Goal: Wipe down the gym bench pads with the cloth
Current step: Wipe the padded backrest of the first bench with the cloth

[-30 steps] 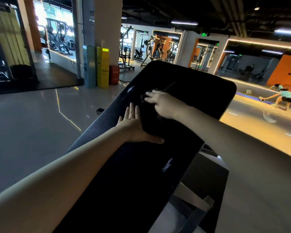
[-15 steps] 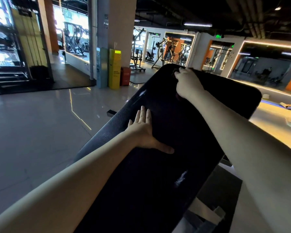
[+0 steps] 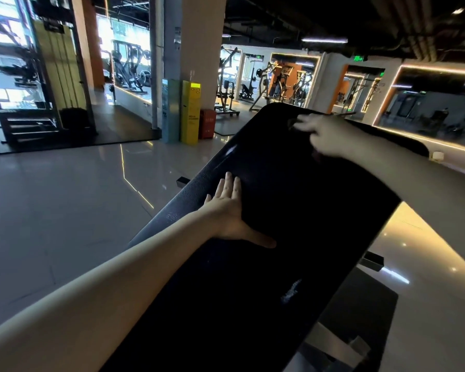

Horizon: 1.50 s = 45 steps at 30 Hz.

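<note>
A long black bench pad slopes up and away from me through the middle of the view. My left hand lies flat on its left side, fingers straight and thumb spread out. My right hand is near the pad's top end, blurred by motion. It holds a dark cloth against the pad. The cloth barely stands out from the black surface, and only a small bunch shows past the fingertips.
The bench's grey metal frame and a dark floor mat lie below right. Glossy floor spreads to the left. Behind stand a pillar, a yellow box, a red box and several gym machines.
My right hand swept the cloth from the middle of the pad up to its top end. My left hand stayed flat in the same place on the pad.
</note>
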Each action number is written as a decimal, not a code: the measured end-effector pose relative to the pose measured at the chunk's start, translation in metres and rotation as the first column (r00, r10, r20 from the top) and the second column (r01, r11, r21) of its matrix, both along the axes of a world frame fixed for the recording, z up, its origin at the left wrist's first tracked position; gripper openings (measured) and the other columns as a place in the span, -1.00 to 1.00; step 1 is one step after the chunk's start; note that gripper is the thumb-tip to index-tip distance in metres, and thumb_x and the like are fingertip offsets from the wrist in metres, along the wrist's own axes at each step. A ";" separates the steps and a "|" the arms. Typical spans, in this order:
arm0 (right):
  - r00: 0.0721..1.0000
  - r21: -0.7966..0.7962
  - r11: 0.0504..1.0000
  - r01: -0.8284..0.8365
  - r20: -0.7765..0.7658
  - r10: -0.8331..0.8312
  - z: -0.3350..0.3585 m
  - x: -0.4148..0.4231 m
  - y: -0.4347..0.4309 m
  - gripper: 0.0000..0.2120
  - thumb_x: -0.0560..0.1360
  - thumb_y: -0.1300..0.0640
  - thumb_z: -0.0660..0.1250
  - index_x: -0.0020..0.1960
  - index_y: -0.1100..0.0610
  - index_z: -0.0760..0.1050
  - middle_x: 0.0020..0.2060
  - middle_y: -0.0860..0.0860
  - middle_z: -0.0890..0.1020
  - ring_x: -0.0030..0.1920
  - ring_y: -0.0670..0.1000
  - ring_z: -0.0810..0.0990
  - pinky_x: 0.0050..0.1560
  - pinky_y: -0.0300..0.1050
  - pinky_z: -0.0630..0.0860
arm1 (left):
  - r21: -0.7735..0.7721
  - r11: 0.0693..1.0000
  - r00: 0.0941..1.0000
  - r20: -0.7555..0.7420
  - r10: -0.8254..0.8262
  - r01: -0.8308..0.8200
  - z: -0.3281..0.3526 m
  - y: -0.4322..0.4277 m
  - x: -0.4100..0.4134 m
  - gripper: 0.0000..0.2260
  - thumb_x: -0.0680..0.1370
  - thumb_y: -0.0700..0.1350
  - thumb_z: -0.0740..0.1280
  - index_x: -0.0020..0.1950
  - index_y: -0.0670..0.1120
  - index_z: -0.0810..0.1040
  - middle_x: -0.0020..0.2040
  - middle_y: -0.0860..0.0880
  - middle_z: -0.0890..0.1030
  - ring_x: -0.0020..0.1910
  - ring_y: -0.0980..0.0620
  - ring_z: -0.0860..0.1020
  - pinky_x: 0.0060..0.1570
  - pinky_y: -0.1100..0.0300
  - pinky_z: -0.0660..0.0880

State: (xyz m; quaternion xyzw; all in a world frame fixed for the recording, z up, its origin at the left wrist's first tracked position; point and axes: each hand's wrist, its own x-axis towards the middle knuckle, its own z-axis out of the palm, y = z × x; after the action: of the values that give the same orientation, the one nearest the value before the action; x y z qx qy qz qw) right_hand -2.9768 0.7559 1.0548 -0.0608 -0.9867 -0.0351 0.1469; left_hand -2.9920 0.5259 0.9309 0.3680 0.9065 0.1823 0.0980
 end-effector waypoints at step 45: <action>0.951 -0.021 0.965 -0.263 0.161 0.263 -0.069 -0.070 -0.094 -0.49 0.51 0.38 0.09 0.42 0.09 0.36 0.49 0.05 0.24 0.50 0.08 0.16 0.48 -0.12 0.02 | 0.041 0.982 0.977 0.122 0.176 -0.182 -0.010 -0.020 -0.008 0.29 0.25 0.37 0.46 0.54 -0.20 -0.34 0.54 -0.12 -0.38 0.54 -0.05 -0.31 0.52 0.12 -0.18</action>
State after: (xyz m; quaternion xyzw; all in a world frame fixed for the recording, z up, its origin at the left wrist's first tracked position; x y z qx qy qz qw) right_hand -3.0466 0.6619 0.9861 0.0743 -0.9946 -0.0203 0.0695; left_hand -3.0002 0.5062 0.9205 0.2757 0.9236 0.2351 0.1250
